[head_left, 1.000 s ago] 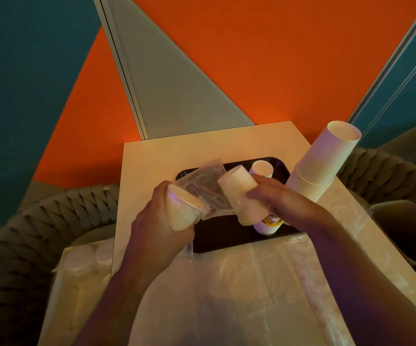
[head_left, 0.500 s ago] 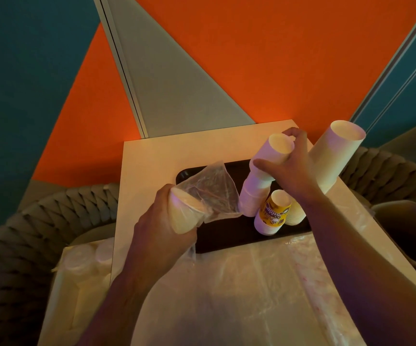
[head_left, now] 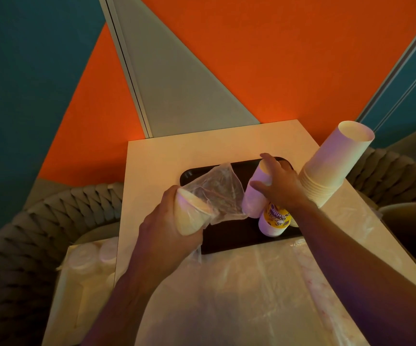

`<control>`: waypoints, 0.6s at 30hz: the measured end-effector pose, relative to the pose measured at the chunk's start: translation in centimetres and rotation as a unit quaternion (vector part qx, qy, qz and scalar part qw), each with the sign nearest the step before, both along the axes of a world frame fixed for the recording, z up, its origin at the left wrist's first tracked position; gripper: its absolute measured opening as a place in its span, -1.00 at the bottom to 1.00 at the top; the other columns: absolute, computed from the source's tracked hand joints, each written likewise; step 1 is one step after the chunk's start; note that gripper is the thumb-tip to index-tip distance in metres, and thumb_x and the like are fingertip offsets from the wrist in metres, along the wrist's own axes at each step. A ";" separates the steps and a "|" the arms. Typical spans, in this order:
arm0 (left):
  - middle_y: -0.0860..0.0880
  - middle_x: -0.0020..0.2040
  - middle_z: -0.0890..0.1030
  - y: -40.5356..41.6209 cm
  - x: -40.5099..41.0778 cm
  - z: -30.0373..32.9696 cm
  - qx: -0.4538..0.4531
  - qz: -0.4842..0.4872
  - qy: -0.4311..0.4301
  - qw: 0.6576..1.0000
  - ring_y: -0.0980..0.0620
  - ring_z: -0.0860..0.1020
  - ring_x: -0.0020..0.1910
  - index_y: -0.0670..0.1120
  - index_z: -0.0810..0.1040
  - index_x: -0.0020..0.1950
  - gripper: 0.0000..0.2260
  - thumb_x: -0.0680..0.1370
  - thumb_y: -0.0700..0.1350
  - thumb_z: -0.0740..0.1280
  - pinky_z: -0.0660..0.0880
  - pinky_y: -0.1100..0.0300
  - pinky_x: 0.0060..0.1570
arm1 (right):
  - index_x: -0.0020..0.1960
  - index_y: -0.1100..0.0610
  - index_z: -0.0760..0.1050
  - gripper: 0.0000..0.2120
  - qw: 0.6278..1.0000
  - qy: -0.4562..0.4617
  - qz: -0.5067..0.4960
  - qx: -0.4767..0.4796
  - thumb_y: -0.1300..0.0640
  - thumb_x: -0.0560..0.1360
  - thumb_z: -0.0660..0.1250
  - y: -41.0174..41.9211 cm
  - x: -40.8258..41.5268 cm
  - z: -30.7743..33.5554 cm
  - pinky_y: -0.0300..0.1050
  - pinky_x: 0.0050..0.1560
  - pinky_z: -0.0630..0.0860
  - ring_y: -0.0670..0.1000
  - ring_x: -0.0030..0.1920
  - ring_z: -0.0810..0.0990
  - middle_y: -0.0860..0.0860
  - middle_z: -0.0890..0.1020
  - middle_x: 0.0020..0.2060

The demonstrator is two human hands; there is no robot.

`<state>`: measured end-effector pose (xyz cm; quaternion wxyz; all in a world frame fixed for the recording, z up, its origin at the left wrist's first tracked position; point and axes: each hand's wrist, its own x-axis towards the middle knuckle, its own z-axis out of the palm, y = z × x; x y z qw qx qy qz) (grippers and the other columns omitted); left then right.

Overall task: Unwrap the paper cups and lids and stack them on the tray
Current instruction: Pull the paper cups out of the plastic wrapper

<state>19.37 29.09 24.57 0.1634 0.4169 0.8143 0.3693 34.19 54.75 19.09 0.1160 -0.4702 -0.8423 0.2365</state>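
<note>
Left hand (head_left: 167, 228) grips a paper cup (head_left: 189, 216) with its clear wrapper (head_left: 217, 193) flaring open (still half sleeved) above the dark tray (head_left: 227, 238). Right hand (head_left: 280, 183) curls round a short cup stack (head_left: 257, 193) standing on the tray, beside a printed cup (head_left: 274, 221). Far right, a tall stack (head_left: 332, 166) leans.

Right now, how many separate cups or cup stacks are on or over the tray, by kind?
Tall plain stack: 1
Short plain stack under the right hand, cups at: 1
Printed cup on the tray: 1
Plain cup held with the wrapper in the left hand: 1
Total: 4
</note>
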 end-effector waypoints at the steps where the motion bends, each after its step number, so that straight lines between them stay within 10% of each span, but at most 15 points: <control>1: 0.31 0.03 0.43 0.0 -0.1 0.0 -0.002 -0.001 0.000 1.000 0.20 0.46 -0.02 0.12 0.28 0.44 -0.24 0.36 0.07 0.61 0.42 0.33 -0.12 | 0.57 -0.12 0.16 -0.23 1.000 -0.017 -0.007 0.013 -0.17 0.49 0.45 -0.1 0.0 0.4 0.23 0.32 0.38 0.33 0.38 0.35 0.17 0.35 0.43; 5: 0.32 -0.04 0.44 -0.1 -0.4 -0.2 -0.015 -0.003 -0.007 1.000 0.26 0.48 -0.10 0.15 0.31 0.31 -0.34 0.35 0.13 0.60 0.37 0.44 -0.27 | 0.28 0.05 0.51 -0.67 0.984 0.129 -0.003 0.121 0.04 0.54 0.37 -1.8 0.2 3.5 -0.05 0.15 0.42 0.21 0.23 0.50 0.08 0.53 0.23; 9: 0.34 0.01 0.45 0.2 0.0 -0.1 -0.002 -0.020 -0.018 1.000 0.31 0.46 -0.07 0.21 0.31 0.39 -0.30 0.36 0.13 0.60 0.37 0.47 -0.22 | -0.12 0.03 0.66 -0.67 0.940 0.308 0.088 -0.114 0.43 0.48 0.29 -5.0 1.1 7.6 -0.18 -0.10 0.54 -0.06 -0.16 0.69 -0.08 0.71 -0.24; 13: 0.35 0.02 0.46 0.7 0.6 -0.4 -0.006 -0.048 -0.031 0.998 0.27 0.50 0.01 0.24 0.29 0.41 -0.26 0.36 -0.04 0.61 0.42 0.42 -0.16 | 0.02 0.05 0.73 -0.78 0.915 0.251 0.219 -0.228 0.31 0.55 0.40 -7.6 1.1 8.4 0.11 0.02 0.64 0.17 0.00 0.71 0.00 0.75 -0.10; 18: 0.35 0.05 0.49 1.1 0.8 -0.7 0.006 -0.063 -0.022 0.998 0.25 0.53 0.06 0.27 0.36 0.37 -0.30 0.37 -0.15 0.59 0.41 0.46 -0.14 | 0.06 0.20 0.68 -0.83 0.893 0.251 0.241 -0.286 0.25 0.47 0.51 -8.2 1.0 8.2 -0.19 0.07 0.59 -0.04 0.12 0.68 -0.06 0.71 0.02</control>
